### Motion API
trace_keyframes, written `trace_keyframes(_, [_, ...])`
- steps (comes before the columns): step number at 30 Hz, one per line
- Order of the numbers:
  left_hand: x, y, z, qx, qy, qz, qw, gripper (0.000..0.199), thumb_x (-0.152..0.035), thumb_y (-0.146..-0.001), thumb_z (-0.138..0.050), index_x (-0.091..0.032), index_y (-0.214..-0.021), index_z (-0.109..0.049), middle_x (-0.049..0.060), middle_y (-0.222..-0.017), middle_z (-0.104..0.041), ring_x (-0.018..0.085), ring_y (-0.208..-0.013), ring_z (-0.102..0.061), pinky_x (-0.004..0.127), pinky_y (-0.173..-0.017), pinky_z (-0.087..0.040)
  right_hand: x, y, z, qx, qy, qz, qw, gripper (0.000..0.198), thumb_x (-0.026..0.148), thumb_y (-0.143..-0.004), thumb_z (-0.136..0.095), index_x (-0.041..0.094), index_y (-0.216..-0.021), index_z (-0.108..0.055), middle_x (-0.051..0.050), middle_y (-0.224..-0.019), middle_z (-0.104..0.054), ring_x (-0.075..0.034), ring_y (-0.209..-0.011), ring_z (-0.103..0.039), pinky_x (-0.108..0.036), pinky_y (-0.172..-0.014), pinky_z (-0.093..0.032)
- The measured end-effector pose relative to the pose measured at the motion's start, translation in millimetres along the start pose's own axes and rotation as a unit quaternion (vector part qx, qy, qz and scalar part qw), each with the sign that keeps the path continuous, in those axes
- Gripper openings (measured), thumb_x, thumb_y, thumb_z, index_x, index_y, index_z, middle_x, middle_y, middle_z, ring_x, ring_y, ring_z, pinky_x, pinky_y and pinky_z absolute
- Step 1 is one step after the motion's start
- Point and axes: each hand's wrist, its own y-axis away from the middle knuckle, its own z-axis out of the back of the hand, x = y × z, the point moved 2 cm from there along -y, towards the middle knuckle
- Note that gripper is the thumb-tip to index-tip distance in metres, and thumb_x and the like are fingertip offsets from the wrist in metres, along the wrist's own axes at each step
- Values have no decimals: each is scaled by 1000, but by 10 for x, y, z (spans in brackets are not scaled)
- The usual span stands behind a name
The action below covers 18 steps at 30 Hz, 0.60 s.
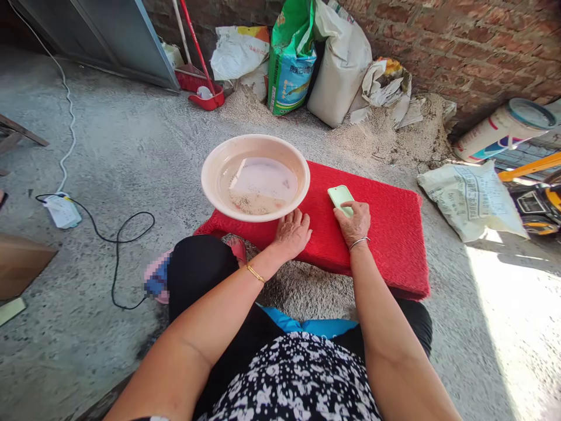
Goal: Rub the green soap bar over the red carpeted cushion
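Note:
My left hand (pixel 293 234) rests on the red cloth-covered bench (pixel 385 234), its fingers stretched out close to the near rim of a basin. The wide, pale pink basin (pixel 210 190) stands on the bench's left end and holds water, with small dark and light bits at the bottom. My right hand (pixel 356 223) is closed on the near end of a pale green phone (pixel 340 195), thumb on one side and fingers on the other. The phone lies on the red cloth, right of the basin.
Sacks (pixel 342 64) and spilled grain (pixel 394 140) line the brick wall, beside a red dustpan (pixel 210 100). At right are a bucket (pixel 495 134), a flat sack (pixel 473 202) and a yellow-black machine (pixel 541 202). A power strip (pixel 62 210) with a black cable lies on the left floor.

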Motion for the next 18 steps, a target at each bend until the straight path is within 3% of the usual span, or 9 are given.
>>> trace_keyframes(6, [-6,2,-11,-10,-7,-5,1000,46,-37,-93,-44,-11,-131,-50,22,-135,-49,35,-126,-45,49,-105,-33,-5,-11,7,-27,38,-84,995,32,49,-71,-64,23,-91,-68,-6,-97,-53,-25,-94,-52,-42,-87,-38])
trace_keyframes(18, [-14,0,-9,-3,-8,-7,1000,46,-37,-93,-44,-10,-131,-50,22,-134,-49,35,-126,-45,51,-106,-32,-22,-17,7,-46,30,-97,994,32,47,-70,-65,22,-89,-68,-6,-96,-52,-23,-91,-52,-41,-86,-39])
